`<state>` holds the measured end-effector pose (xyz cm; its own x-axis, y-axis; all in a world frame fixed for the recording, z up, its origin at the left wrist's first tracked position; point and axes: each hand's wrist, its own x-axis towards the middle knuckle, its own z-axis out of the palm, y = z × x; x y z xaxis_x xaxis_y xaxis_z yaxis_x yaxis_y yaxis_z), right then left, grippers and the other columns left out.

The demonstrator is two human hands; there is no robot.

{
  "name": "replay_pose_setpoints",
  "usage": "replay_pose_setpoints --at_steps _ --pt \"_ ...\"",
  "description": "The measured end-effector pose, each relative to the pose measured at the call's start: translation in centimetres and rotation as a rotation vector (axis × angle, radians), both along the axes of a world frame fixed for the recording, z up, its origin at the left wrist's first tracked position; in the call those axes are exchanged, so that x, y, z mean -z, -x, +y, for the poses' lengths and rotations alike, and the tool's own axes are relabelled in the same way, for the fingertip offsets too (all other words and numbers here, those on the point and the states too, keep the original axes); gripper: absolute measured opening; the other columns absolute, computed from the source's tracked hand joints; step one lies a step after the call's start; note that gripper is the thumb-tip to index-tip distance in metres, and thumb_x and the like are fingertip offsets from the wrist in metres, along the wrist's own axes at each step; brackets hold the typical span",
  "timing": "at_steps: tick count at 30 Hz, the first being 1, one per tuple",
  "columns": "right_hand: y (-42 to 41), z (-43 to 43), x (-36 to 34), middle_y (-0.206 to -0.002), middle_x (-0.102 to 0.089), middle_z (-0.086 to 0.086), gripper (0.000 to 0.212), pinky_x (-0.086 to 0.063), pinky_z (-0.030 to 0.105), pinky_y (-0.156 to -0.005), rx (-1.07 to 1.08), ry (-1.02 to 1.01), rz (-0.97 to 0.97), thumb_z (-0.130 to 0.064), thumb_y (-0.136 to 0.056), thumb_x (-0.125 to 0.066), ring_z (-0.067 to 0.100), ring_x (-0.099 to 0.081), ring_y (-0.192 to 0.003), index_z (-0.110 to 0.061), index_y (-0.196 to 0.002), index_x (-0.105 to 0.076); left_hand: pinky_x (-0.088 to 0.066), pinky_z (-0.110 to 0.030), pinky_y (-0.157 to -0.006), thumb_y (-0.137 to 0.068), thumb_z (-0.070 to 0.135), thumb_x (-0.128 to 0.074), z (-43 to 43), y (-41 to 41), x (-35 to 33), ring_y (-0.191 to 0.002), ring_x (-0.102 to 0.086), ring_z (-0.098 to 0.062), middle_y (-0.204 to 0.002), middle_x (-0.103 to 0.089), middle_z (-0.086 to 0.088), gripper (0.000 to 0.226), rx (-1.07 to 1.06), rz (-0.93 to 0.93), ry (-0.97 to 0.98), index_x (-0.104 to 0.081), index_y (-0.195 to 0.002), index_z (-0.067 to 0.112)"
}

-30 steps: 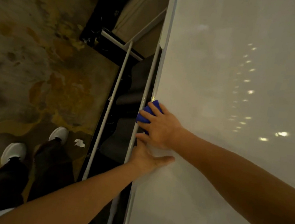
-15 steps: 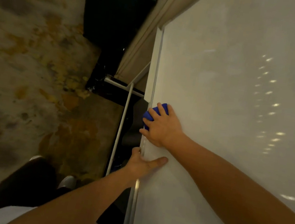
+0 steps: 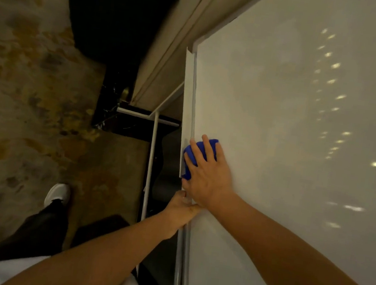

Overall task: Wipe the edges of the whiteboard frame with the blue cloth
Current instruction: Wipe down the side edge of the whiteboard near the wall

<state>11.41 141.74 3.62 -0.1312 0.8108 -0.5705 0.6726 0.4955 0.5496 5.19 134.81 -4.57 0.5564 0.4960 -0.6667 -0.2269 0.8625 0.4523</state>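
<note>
The whiteboard (image 3: 290, 144) fills the right side of the head view, with its grey metal frame edge (image 3: 181, 257) running down the middle. My right hand (image 3: 209, 174) presses the blue cloth (image 3: 191, 153) flat against the frame edge, beside the white marker tray (image 3: 187, 94). Only part of the cloth shows between and beyond my fingers. Just below it, my left hand (image 3: 178, 212) grips the frame edge, fingers wrapped behind it and the thumb on the board side.
The whiteboard stand's white tubes (image 3: 150, 161) and dark base (image 3: 136, 123) lie left of the frame. Patterned carpet (image 3: 31, 96) covers the floor. My white shoe (image 3: 58, 193) and dark trouser leg show at lower left. A beige wall (image 3: 170, 55) runs behind.
My right hand with the cloth has slid farther along the frame edge toward the board's corner. My left hand has closed from a flat press into a grip on the frame.
</note>
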Motion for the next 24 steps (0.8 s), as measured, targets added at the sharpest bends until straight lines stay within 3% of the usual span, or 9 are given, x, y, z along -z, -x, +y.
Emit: replay_pose_setpoints --at_steps 2,4,6,10,13,16,21,24 --pt "0.3 1.8 0.4 -0.165 0.013 0.009 0.077 0.007 0.058 -0.119 0.010 0.012 0.014 -0.063 -0.096 -0.020 0.039 0.022 -0.147 -0.021 -0.157 0.000 -0.055 -0.028 -0.068 -0.076 0.032 -0.081 1.4 0.5 0.5 -0.096 -0.063 -0.014 -0.102 -0.067 0.006 0.039 0.006 -0.019 0.046 -0.057 -0.106 0.036" --pt "0.7 3.3 0.7 -0.165 0.014 0.009 0.077 0.007 0.058 -0.119 0.028 0.030 0.025 -0.062 -0.095 -0.019 0.039 0.023 -0.147 -0.021 -0.157 0.001 -0.056 -0.041 -0.086 -0.065 0.040 -0.086 2.5 1.0 1.0 -0.106 -0.063 -0.022 -0.115 -0.068 -0.001 0.064 0.023 -0.050 0.117 -0.058 -0.122 0.030" --pt "0.8 5.4 1.1 -0.164 0.016 0.008 0.074 0.008 0.057 -0.119 0.053 0.037 0.049 -0.059 -0.096 -0.016 0.038 0.025 -0.146 -0.020 -0.157 0.001 -0.053 -0.047 -0.095 -0.052 0.047 -0.087 4.0 1.5 2.0 -0.111 -0.063 -0.029 -0.123 -0.067 -0.009 0.081 0.046 -0.107 0.201 -0.059 -0.125 0.024" --pt "1.1 9.3 1.5 -0.164 0.017 0.009 0.071 0.009 0.057 -0.118 0.075 0.045 0.070 -0.056 -0.097 -0.013 0.039 0.027 -0.146 -0.019 -0.156 0.002 -0.055 -0.043 -0.091 -0.047 0.063 -0.087 5.9 2.3 4.1 -0.110 -0.067 -0.031 -0.118 -0.071 -0.013 0.095 0.087 -0.249 0.335 -0.061 -0.124 0.013" --pt "0.9 12.5 2.0 -0.164 0.016 0.009 0.071 0.009 0.058 -0.118 0.072 0.037 0.063 -0.056 -0.098 -0.011 0.039 0.026 -0.146 -0.019 -0.156 0.003 -0.057 -0.037 -0.085 -0.039 0.073 -0.082 8.4 2.0 4.1 -0.111 -0.067 -0.028 -0.118 -0.071 -0.012 0.103 0.082 -0.261 0.354 -0.061 -0.124 0.018" --pt "0.9 15.5 2.2 -0.165 0.014 0.008 0.070 0.012 0.057 -0.118 0.062 0.014 0.062 -0.057 -0.098 -0.011 0.038 0.025 -0.146 -0.020 -0.157 0.001 -0.048 -0.041 -0.104 -0.048 0.078 -0.074 12.4 2.4 3.6 -0.120 -0.061 -0.026 -0.128 -0.066 -0.010 0.099 0.158 -0.269 0.256 -0.062 -0.128 0.021" --pt "1.4 19.4 2.3 -0.165 0.013 0.006 0.071 0.012 0.056 -0.119 0.073 0.000 0.072 -0.058 -0.097 -0.011 0.038 0.024 -0.147 -0.022 -0.157 0.000 -0.036 -0.045 -0.112 -0.052 0.080 -0.061 17.4 3.2 2.4 -0.127 -0.052 -0.025 -0.137 -0.058 -0.010 0.102 0.227 -0.180 0.187 -0.051 -0.134 0.021" --pt "1.3 21.5 2.5 -0.165 0.012 0.006 0.072 0.014 0.056 -0.118 0.063 -0.004 0.068 -0.059 -0.096 -0.012 0.038 0.024 -0.147 -0.022 -0.157 0.000 -0.025 -0.048 -0.119 -0.048 0.085 -0.066 19.5 3.4 2.4 -0.140 -0.036 -0.025 -0.153 -0.040 -0.008 0.128 0.217 -0.155 0.199 -0.029 -0.151 0.020"
